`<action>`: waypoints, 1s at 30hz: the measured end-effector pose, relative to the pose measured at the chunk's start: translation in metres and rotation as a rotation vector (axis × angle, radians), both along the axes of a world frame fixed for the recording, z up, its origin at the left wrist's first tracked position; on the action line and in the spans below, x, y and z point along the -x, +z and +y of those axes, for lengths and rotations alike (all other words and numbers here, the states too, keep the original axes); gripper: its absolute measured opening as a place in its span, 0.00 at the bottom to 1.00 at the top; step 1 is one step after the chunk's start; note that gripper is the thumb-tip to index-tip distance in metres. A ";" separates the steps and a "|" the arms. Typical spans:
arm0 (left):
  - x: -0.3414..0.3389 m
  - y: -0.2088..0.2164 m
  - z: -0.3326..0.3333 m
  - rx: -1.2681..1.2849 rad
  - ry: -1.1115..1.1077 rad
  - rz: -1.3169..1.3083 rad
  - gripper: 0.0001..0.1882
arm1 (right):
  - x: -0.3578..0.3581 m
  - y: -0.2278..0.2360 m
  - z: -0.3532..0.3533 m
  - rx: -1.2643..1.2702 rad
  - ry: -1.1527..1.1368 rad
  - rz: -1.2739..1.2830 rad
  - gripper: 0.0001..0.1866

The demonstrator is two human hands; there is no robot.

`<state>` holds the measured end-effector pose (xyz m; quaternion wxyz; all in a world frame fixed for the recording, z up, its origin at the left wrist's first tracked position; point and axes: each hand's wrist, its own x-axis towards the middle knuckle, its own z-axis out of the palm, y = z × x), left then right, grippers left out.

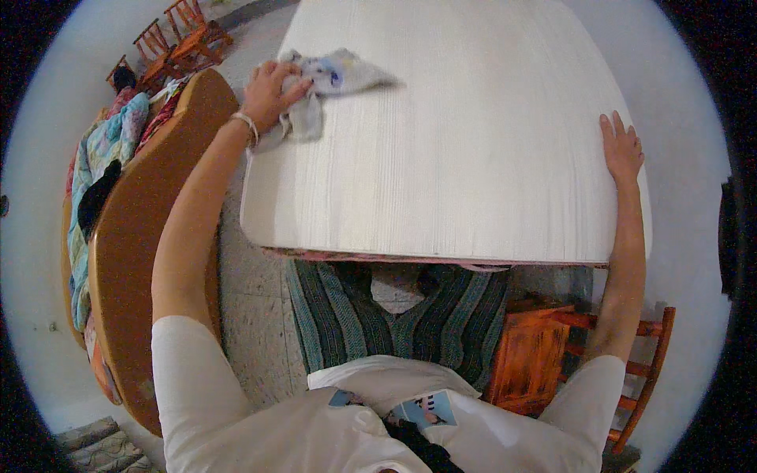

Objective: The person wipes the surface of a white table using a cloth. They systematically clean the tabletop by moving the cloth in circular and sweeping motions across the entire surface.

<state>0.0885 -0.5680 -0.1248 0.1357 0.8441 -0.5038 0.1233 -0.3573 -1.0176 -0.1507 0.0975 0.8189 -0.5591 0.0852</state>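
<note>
A wide white tabletop [457,158] with fine streaks spreads out in front of me. At its left edge my left hand [272,93] presses on a crumpled greyish-white cloth [343,72] with a blue mark. Part of the cloth hangs towards me beneath the wrist, and its far end trails to the right across the surface. My right hand [624,150] lies flat on the table's right edge, fingers stretched out, holding nothing.
On the left stands a brown-backed piece of furniture [162,213] heaped with a light blue quilt [110,150]. Small wooden chairs [189,35] stand at the far left. Another wooden chair [536,347] is close at my right, near the wall [698,197].
</note>
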 end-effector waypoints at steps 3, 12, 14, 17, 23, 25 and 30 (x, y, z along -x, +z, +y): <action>-0.057 -0.008 -0.043 -0.065 0.085 -0.087 0.23 | -0.010 0.002 0.008 0.037 0.020 0.005 0.35; -0.137 -0.033 -0.083 -0.190 -0.215 -0.433 0.21 | -0.015 -0.005 0.011 0.008 0.066 -0.047 0.36; -0.117 -0.037 -0.084 -0.090 -0.087 -0.183 0.23 | -0.018 0.000 0.016 0.017 0.055 -0.055 0.36; -0.069 -0.029 -0.074 -0.043 -0.131 -0.107 0.28 | -0.019 0.003 0.019 0.030 0.048 -0.066 0.35; 0.088 -0.003 -0.039 -0.166 -0.310 0.020 0.31 | -0.020 0.002 0.013 0.004 0.018 -0.049 0.35; 0.146 0.016 -0.025 -0.253 -0.398 0.112 0.32 | -0.020 0.003 0.013 -0.022 0.014 -0.034 0.35; 0.220 0.026 -0.033 -0.208 -0.682 0.110 0.29 | -0.022 0.008 0.007 -0.034 -0.002 -0.002 0.36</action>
